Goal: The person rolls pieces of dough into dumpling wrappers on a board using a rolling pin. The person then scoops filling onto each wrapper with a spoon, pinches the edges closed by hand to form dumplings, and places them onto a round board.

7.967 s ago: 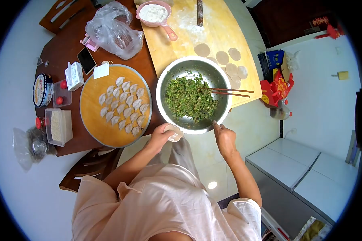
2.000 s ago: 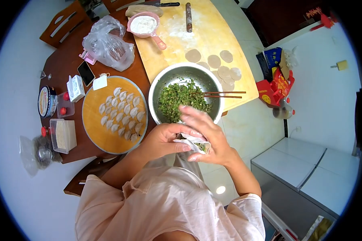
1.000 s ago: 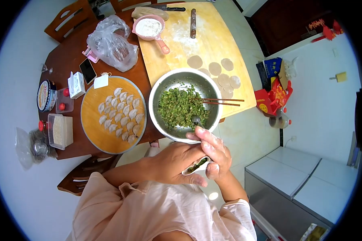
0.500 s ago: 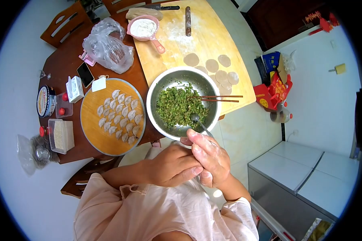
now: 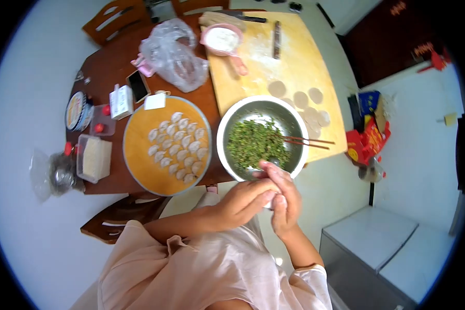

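Both my hands are pressed together just in front of the steel bowl (image 5: 223,135). My left hand (image 5: 247,200) has its fingers closed against my right hand (image 5: 285,200), whose fingers wrap round from the other side. A small pale bit shows between the palms, but the fingers hide most of it. Chopped green filling (image 5: 256,142) fills much of the bowl, and two chopsticks (image 5: 318,143) rest across its right rim. A spoon is mostly hidden behind my right fingers. Left of the bowl, shaped dumplings (image 5: 179,135) lie in rows on a round board (image 5: 139,150).
Several round dough wrappers (image 5: 300,98) lie on the wooden board (image 5: 232,93), beyond the bowl. A rolling pin (image 5: 277,40), a pink flour scoop (image 5: 237,64) and a knife (image 5: 254,19) are farther back. A plastic bag (image 5: 173,54), phone (image 5: 138,86) and rice container (image 5: 95,157) stand left.
The whole view has shifted, so table things appear farther right. My hands have closed more tightly together, with the right fingers now folded in against the left hand.
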Demonstrator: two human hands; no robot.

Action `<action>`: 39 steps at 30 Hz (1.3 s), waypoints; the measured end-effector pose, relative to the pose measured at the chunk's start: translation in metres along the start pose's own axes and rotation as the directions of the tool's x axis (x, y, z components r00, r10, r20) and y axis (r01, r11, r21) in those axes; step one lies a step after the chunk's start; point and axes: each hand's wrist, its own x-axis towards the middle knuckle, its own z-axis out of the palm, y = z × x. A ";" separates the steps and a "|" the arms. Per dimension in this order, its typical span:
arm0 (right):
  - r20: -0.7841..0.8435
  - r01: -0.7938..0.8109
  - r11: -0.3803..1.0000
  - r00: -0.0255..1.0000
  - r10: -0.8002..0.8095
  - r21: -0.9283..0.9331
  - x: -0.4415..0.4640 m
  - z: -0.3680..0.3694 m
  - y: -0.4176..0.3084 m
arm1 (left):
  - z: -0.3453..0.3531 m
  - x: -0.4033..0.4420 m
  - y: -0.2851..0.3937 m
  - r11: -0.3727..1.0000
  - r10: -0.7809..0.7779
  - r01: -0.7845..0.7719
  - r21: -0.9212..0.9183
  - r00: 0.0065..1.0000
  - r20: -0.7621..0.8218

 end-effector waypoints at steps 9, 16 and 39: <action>0.058 0.209 0.915 0.978 -0.202 -0.346 0.025 0.049 -0.006 | -0.004 -0.031 0.007 0.963 0.171 -0.076 0.258 0.914 -0.369; 0.144 0.351 0.896 0.936 -0.322 -0.273 0.016 0.089 -0.020 | -0.015 -0.067 0.025 0.873 0.380 -0.163 0.459 0.817 -0.434; 0.319 -0.527 0.849 0.814 0.486 0.052 -0.078 0.179 0.088 | -0.117 -0.224 -0.175 0.807 -0.244 0.589 0.044 0.401 -0.883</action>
